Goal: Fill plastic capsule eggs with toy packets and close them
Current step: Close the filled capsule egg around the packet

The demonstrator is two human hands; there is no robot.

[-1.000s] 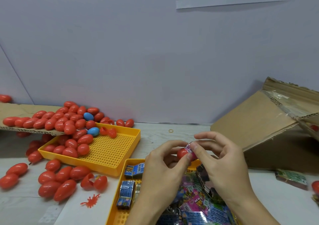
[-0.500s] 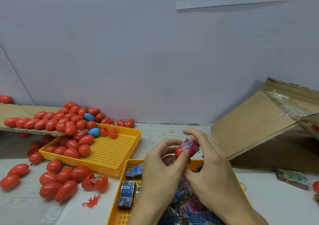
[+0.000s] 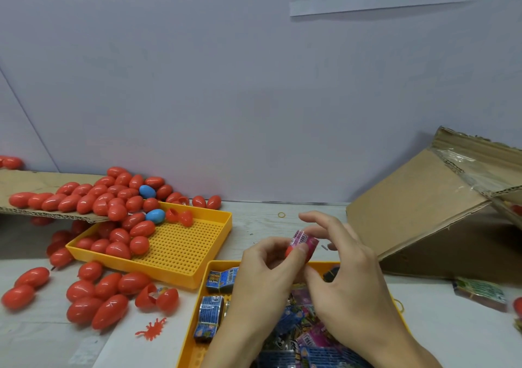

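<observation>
Left hand (image 3: pixel 265 277) pinches a smooth red egg (image 3: pixel 291 251), mostly hidden; right hand (image 3: pixel 347 277) grips the glossy pink packet (image 3: pixel 303 240).

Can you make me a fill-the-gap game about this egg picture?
1. The packet being stuffed into the red egg is ____.
2. Among the red eggs, two eggs are ____.
3. The red toy bug lies on the ____.
4. Both trays are ____.

Missing words: pink; blue; table; yellow
</observation>
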